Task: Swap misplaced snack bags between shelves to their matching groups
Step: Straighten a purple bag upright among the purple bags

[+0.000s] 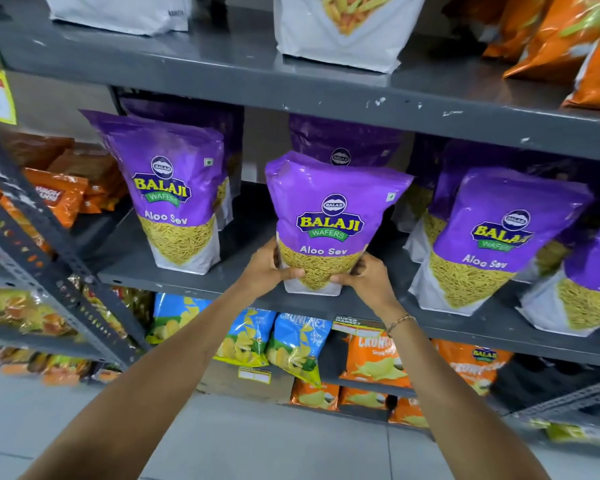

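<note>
A purple Balaji Aloo Sev bag (329,220) stands upright at the front edge of the grey middle shelf (194,284). My left hand (269,266) grips its lower left corner. My right hand (364,275) grips its lower right corner. More purple Aloo Sev bags stand on the same shelf: one to the left (174,188), one behind (343,143), and several to the right (492,237).
White snack bags (340,26) and orange bags (561,32) sit on the upper shelf. Below hang blue chip bags (298,344) and orange chip bags (374,358). A slanted rack post (59,271) with orange packets (59,199) stands at the left. Grey floor tiles lie below.
</note>
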{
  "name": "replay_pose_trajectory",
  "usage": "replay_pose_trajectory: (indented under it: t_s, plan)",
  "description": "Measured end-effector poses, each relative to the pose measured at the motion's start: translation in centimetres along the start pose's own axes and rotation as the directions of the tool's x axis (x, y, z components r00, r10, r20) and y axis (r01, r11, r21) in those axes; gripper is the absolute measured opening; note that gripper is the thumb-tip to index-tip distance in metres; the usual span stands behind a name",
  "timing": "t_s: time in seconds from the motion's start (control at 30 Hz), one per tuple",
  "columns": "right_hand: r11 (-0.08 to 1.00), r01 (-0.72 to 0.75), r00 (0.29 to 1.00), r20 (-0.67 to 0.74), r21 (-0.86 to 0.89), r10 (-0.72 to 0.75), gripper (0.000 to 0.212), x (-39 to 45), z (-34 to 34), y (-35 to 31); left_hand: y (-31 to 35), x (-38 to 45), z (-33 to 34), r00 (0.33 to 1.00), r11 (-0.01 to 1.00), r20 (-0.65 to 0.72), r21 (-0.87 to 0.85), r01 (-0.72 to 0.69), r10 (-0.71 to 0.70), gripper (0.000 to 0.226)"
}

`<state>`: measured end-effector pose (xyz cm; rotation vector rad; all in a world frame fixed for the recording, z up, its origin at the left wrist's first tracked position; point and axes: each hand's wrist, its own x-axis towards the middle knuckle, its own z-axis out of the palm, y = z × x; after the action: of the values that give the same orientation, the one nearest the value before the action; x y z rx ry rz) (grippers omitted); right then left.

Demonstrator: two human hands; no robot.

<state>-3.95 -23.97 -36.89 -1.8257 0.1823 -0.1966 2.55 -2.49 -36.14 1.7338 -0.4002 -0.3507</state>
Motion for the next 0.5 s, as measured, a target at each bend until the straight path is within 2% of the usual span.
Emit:
replay_pose_trajectory:
  t_s: [0.1, 0.23, 0.5]
  plan:
    - [1.000, 0.002, 1.000, -0.015, -0.008, -0.002, 0.043, -0.29, -0.64, 0.26, -0.05, 0.77, 0.59, 0.999, 1.000, 0.043, -0.004, 0.010, -0.010, 0.072]
    - [1.000, 0.011, 0.999, -0.031, 0.016, -0.011, 0.043, -0.60, -0.50, 0.63, -0.25, 1.18, 0.40, 0.997, 1.000, 0.076, -0.006, 0.015, -0.015, 0.073]
    - [1.000, -0.018, 1.000, 0.001, 0.020, 0.018, 0.042, -0.27, -0.20, 0.34, -0.45, 1.18, 0.48, 0.997, 1.000, 0.071, 0.019, -0.014, 0.013, 0.063]
